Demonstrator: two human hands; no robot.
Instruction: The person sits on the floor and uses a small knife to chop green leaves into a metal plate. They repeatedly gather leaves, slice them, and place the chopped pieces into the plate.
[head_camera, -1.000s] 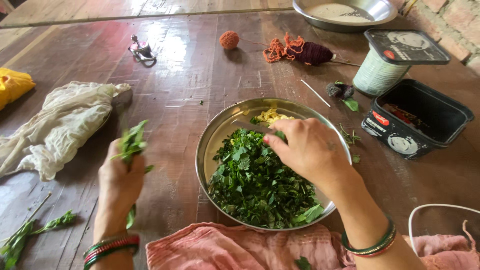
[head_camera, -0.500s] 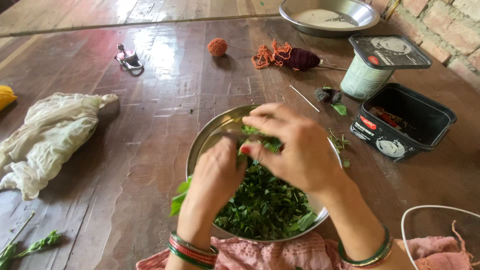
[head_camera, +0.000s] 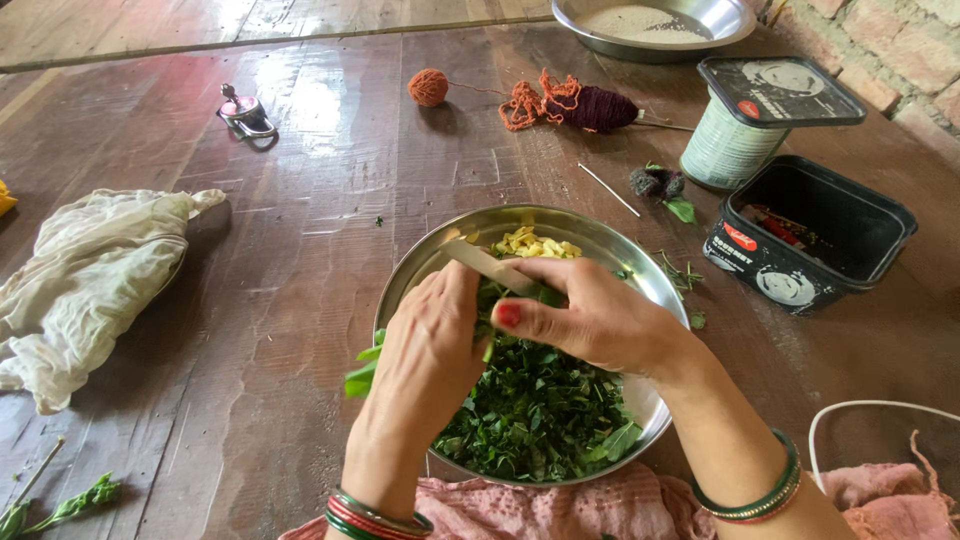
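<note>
Grip: left hand (head_camera: 425, 355) closed around a bunch of green leaves (head_camera: 362, 375), the ends poking out at its outer side; right hand (head_camera: 590, 320) closed on a knife (head_camera: 487, 265), thumb pressed toward the leaves, blade angled up and left. Both hands meet over the bowl.
Floor: wooden planks (head_camera: 320, 200), worn and glossy.
Bowl: round steel bowl (head_camera: 640, 265) under the hands, holding chopped greens (head_camera: 540, 410) near the person and yellow pieces (head_camera: 535, 243) at the far rim.
Cloth: crumpled pale cloth (head_camera: 85, 280), well left of the bowl.
Tub: open black tub (head_camera: 810, 235) to the right; its lid (head_camera: 780, 90) rests on a thread spool (head_camera: 725, 150) behind.
Yarn: orange ball (head_camera: 428, 87), far side.
</note>
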